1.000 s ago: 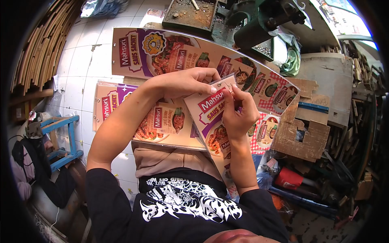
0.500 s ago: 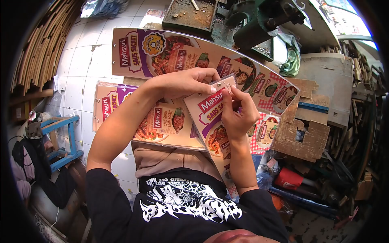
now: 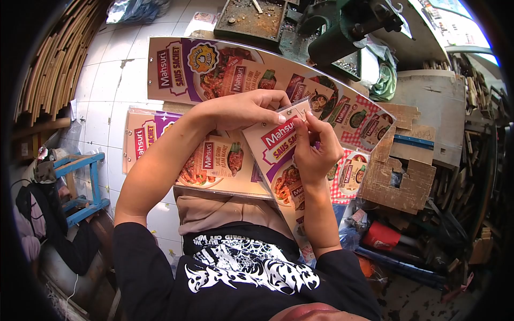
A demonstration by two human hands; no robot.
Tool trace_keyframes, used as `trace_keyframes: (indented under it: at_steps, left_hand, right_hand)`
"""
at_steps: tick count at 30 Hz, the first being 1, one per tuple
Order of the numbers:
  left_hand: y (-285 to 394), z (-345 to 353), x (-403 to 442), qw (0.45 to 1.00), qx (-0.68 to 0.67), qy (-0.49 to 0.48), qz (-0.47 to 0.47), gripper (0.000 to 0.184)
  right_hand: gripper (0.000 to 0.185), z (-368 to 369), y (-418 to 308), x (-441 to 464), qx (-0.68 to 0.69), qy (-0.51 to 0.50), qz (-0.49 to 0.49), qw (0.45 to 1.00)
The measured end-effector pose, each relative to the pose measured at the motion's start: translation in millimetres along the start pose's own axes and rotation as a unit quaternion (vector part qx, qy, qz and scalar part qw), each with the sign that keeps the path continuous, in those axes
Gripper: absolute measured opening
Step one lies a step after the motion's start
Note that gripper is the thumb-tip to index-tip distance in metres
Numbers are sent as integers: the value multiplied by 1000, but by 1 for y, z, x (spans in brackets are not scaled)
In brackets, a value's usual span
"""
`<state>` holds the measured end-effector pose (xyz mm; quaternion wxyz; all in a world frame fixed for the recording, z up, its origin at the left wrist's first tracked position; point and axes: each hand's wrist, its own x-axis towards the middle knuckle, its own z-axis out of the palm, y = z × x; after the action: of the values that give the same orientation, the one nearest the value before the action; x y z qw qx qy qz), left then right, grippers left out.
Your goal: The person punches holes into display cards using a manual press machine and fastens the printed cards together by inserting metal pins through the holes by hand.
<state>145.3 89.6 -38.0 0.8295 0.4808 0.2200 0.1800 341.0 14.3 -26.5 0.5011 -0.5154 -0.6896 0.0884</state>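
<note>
A long printed Mahsuri "Saus Sachet" sign (image 3: 281, 150) with a glossy, clear-looking surface slants across my lap. My left hand (image 3: 254, 109) is closed on its upper edge, thumb on the printed face near a small metal eyelet (image 3: 289, 112). At the sign's top right corner, my right hand (image 3: 318, 147) pinches with thumb and forefinger; whether a thin film or the sign's edge sits between the fingertips is hard to make out. Beneath my left forearm lies a stack of similar signs (image 3: 235, 182). Another long sign (image 3: 176, 93) stretches behind both hands.
Beyond the signs stands a dark green machine (image 3: 326, 48) with a metal tray (image 3: 251, 24) of small parts. Torn cardboard (image 3: 399, 176) lies to the right. At left are a blue frame (image 3: 80, 166) and stacked wooden strips (image 3: 53, 64).
The held sign has tilted very slightly, and its upper part looks paler with glare. Both hands keep nearly the same place and grip.
</note>
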Motion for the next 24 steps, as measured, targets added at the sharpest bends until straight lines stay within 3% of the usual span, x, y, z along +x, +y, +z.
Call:
trace_keyframes:
  at_steps: [8,17,24]
  left_hand:
    - [-2,-2,1,1000,0,-2,1,34]
    - [-1,4,-2,999,-6,32,43,43]
    - [-1,4,-2,999,11,21,43,31]
  right_hand:
    - [18,-2,-2,0,0,-7,0,1000]
    - [19,-2,1,-1,14,4,14,1000]
    - [21,-2,2,-2,7,-8,-9,1000]
